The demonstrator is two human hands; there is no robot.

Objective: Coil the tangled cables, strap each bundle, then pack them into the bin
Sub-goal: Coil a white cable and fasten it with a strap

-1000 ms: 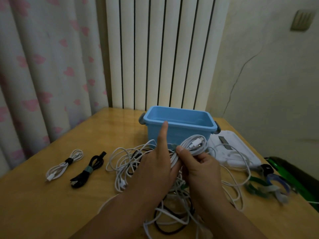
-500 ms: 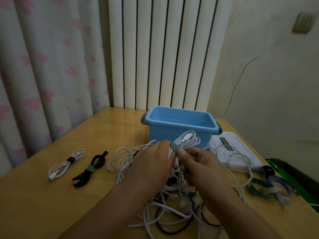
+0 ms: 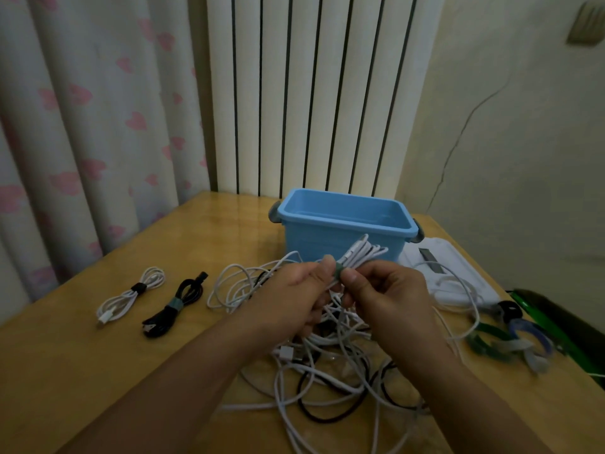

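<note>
Both hands are holding one white cable bundle in the air, just in front of the blue bin. The left hand is curling its fingers around the lower part of the bundle, and the right hand is pinching the grey-green strap that is going around the bundle's middle. The coiled loops and a plug are sticking up from the strap toward the bin's front wall.

The bin is standing open on the wooden table. In front of the bin, under the hands, a tangled pile of white and black cables is lying loose. To the left of the bin, well apart from it, a strapped white bundle and a strapped black bundle are lying side by side. To the right of the bin a white flat lid is lying, and nearer than it some spare straps are lying in a small heap.
</note>
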